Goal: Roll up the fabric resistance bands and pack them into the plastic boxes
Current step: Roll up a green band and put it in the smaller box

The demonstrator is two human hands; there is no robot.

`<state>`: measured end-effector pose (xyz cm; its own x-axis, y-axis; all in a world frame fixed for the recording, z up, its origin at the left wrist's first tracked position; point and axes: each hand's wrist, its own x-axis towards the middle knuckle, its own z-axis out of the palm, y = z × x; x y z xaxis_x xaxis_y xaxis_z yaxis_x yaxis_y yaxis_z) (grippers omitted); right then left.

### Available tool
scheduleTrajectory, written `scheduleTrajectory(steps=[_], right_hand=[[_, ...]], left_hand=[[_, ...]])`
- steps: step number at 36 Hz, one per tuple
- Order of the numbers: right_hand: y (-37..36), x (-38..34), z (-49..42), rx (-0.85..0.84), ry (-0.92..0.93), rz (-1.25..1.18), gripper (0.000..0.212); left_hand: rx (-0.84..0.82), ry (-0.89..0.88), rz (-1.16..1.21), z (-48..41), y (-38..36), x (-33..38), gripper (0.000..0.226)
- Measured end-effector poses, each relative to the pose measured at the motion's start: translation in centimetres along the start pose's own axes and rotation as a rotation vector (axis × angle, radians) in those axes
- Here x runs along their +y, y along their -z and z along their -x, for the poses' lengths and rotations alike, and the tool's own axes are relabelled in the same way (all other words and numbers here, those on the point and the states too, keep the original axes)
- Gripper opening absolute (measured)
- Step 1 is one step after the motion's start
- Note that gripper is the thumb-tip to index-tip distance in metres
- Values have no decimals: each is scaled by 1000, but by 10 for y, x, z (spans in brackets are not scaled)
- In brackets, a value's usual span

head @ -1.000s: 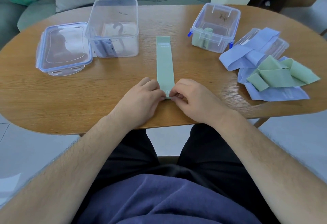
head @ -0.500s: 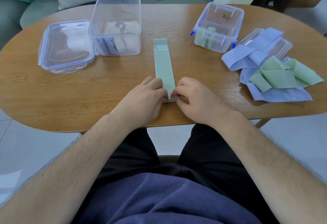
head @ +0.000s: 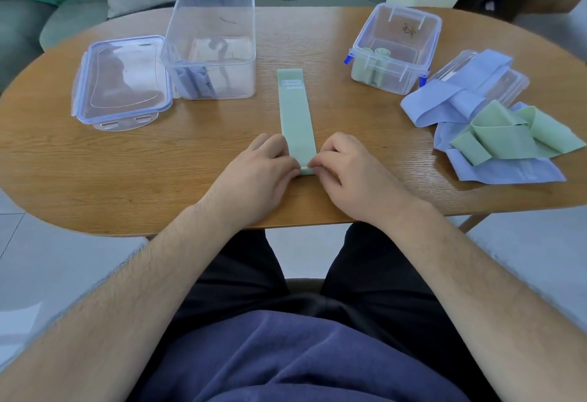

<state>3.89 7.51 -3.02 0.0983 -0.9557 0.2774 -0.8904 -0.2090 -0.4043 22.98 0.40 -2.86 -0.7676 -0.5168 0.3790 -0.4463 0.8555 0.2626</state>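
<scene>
More roll at green band (head: 297, 116) end, left hand (head: 257, 179) and right hand (head: 355, 176) pinching it.

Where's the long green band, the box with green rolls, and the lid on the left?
green band (head: 296, 116), head view, middle of the flat strip.
box with green rolls (head: 409, 84), head view, its front wall.
lid (head: 122, 84), head view, its clear centre.

One wide-angle camera, worn on the head, looked forward and down. It sat close above the fingers (head: 333, 149), the table (head: 127, 173) stretching beyond them.
</scene>
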Motion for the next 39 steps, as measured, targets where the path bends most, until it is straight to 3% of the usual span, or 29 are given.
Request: scheduleTrajectory(steps=[8, 20, 27, 39], right_hand=[[-3, -3, 0, 77, 5, 8, 10], [-4, -1, -11, 35, -49, -22, 17], [-4, 2, -18, 56, -128, -110, 14], [-2, 14, -33, 38, -73, -101, 19]], left_hand=[[30, 35, 5, 0, -3, 0, 10], [7, 118, 52, -4, -1, 0, 23], [41, 163, 60, -10, -9, -6, 14], [-4, 97, 16, -22, -15, -21, 24]])
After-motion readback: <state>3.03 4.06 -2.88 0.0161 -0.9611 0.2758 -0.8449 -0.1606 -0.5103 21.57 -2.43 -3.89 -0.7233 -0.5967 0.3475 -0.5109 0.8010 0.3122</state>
